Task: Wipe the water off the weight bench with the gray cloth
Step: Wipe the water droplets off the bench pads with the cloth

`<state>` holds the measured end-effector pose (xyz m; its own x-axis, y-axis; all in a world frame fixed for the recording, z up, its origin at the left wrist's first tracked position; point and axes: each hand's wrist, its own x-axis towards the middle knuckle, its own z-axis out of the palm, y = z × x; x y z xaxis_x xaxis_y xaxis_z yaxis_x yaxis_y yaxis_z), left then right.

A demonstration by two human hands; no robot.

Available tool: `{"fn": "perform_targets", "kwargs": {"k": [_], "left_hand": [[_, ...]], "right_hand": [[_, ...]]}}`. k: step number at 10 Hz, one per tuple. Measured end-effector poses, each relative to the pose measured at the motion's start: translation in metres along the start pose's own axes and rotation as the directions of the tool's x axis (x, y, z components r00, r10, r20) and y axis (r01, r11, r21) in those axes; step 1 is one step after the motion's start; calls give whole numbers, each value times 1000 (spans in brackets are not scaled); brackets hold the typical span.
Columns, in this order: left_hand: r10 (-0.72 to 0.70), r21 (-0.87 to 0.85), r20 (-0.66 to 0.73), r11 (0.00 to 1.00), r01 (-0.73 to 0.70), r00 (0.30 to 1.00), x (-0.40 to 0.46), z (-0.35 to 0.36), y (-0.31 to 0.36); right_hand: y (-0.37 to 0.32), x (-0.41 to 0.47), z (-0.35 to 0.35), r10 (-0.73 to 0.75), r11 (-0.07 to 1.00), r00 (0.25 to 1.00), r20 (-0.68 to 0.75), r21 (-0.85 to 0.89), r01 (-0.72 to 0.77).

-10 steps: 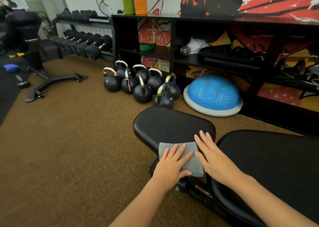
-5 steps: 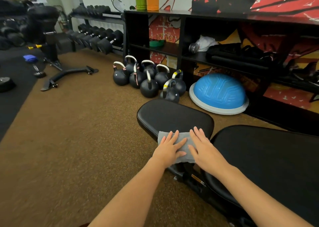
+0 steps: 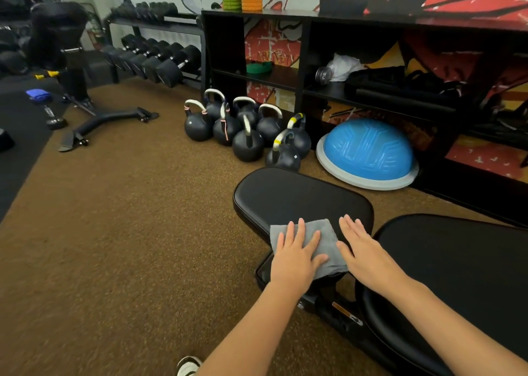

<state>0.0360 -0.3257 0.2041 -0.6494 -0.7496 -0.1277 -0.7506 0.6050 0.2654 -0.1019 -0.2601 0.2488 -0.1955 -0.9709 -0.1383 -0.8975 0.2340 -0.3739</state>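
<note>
A brown gym floor (image 3: 128,247) lies under a black padded counter (image 3: 291,193). The left hand (image 3: 297,257) presses flat, fingers straight, on the gray cloth (image 3: 325,241) at the pad's near edge. At three o'clock the right hand (image 3: 363,251) rests flat beside it. Kettlebells (image 3: 247,140) stand at twelve o'clock.

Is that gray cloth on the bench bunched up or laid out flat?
Flat. The gray cloth lies spread on the seat pad, the left hand pressing it with straight fingers.
</note>
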Motion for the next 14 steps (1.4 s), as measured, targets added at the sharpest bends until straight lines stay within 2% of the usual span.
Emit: {"fn": "perform_targets", "kwargs": {"k": [2, 3, 4, 5, 6, 7, 8, 9, 10, 12, 14], "left_hand": [[75, 40, 12, 996, -75, 997, -9, 9, 10], [61, 43, 7, 997, -62, 998, -1, 4, 4], [29, -51, -33, 998, -31, 999, 3, -3, -2], [-3, -163, -149, 986, -21, 989, -5, -4, -18], [-106, -260, -193, 964, 54, 975, -18, -6, -47], [-201, -380, -119, 914, 142, 972, -27, -8, -72], [-251, -566, -57, 806, 176, 966, -35, -10, -89], [-273, -637, -89, 755, 156, 958, -37, -3, -103], [-208, -590, -130, 802, 93, 969, -32, 6, -111], [-38, -358, -236, 932, -51, 971, -7, 7, -131], [74, -172, -231, 978, -116, 970, 2, 11, -156]], "right_hand": [[-2, 10, 1, -31, 1000, 999, -25, 0, 31], [-1, 15, 3, -54, 998, 997, -58, 30, 56], [-7, 13, 8, -88, 996, 994, -70, 7, 89], [-23, 8, 22, -128, 992, 992, -22, 17, 128], [-40, 8, 41, -177, 969, 981, -83, -191, 159], [-48, 11, 54, -88, 947, 995, -44, -312, 70], [-55, 14, 59, -64, 933, 997, -39, -357, 46], [-50, 13, 63, -105, 905, 994, -20, -417, 87], [-35, 9, 69, -174, 883, 985, -22, -445, 146], [-34, 12, 77, -219, 862, 973, -67, -482, 160], [-46, 24, 86, -187, 859, 979, -84, -497, 122]]}}
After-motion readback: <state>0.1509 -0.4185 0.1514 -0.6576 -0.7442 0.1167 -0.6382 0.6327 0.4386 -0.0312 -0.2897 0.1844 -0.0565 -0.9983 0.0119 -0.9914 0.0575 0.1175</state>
